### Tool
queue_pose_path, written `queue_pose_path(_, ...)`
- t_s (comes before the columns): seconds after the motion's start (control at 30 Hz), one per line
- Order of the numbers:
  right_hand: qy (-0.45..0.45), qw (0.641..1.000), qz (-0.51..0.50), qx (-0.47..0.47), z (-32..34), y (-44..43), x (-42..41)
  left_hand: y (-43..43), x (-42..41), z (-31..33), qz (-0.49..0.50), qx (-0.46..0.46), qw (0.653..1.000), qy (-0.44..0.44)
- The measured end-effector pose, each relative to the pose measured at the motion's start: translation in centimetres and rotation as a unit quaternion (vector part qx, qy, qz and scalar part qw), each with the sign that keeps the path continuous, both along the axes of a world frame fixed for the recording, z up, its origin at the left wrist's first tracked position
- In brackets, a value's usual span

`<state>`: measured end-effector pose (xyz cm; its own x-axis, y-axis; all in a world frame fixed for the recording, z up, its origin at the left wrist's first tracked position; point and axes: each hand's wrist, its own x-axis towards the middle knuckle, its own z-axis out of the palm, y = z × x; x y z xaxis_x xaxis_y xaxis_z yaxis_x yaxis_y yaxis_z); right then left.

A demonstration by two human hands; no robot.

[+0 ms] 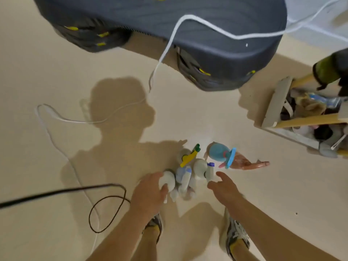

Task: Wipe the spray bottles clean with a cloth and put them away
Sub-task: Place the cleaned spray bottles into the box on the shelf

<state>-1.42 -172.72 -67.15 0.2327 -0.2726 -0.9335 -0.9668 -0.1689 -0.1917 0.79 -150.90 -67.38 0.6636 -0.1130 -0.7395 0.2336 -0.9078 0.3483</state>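
Several spray bottles stand bunched on the beige floor just ahead of my feet. Among them are a white bottle with a yellow and green trigger [189, 157], a white bottle with a purple nozzle [202, 169], a blue-labelled bottle [184, 178] and a light blue bottle with a blue trigger [219, 152]. A clear amber bottle [244, 163] lies on its side to the right. My left hand [150, 194] grips a white bottle [167, 178] at the left of the bunch. My right hand [224, 187] hovers beside the purple-nozzled one, fingers spread. No cloth is visible.
A dark grey tub [188, 25] looms overhead at the top. A wooden shelf unit [305, 119] stuffed with items stands at the right. A white cable [62, 117] and a black cable [105, 204] trail across the floor at the left. My shoes [235, 232] are below.
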Motion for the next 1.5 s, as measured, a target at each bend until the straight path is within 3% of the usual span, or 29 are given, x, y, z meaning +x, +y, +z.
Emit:
queue_pose_path(0.13, -0.018, 0.999, -0.030, -0.014, -7.0, 1.8, -0.2, -4.0, 2.5, -7.0, -0.060, -0.049, 0.997, -0.004)
queue_pose_path(0.27, -0.048, 0.996, -0.077, -0.022, -10.4, 2.8, -0.5, -7.5, 4.6, -11.8, -0.098, -0.065, 0.988, 0.097)
queue_pose_path(0.37, -0.084, 0.993, -0.034, -0.073, -10.6, 3.2, 0.2, -8.3, 5.5, -13.0, -0.035, -0.107, 0.989, 0.097)
queue_pose_path(0.5, -0.129, 0.981, -0.019, -0.140, -7.5, 2.9, 0.7, -7.3, 7.3, -9.2, 0.027, -0.125, 0.991, 0.045)
queue_pose_path(0.63, -0.230, 0.952, -0.052, -0.195, 1.0, 2.9, 0.9, -6.4, 10.0, 0.2, 0.012, -0.137, 0.990, -0.037)
queue_pose_path(0.9, -0.402, 0.876, -0.088, -0.253, 28.6, -2.1, 3.5, -10.7, 14.8, 29.5, -0.086, -0.183, 0.951, -0.236)
queue_pose_path(1.0, -0.458, 0.837, -0.130, -0.270, 36.8, -5.4, 3.8, -14.1, 14.9, 38.2, -0.055, -0.210, 0.939, -0.266)
queue_pose_path(1.27, -0.631, 0.691, -0.175, -0.305, 53.8, -19.0, 2.6, -25.6, 11.6, 55.8, -0.057, -0.299, 0.838, -0.453)
queue_pose_path(1.33, -0.651, 0.682, -0.151, -0.295, 57.5, -24.2, 1.6, -29.7, 10.6, 58.8, -0.039, -0.324, 0.827, -0.458)
queue_pose_path(1.5, -0.620, 0.701, -0.104, -0.338, 61.6, -37.2, -0.8, -41.2, 8.2, 62.8, -0.001, -0.360, 0.842, -0.401)
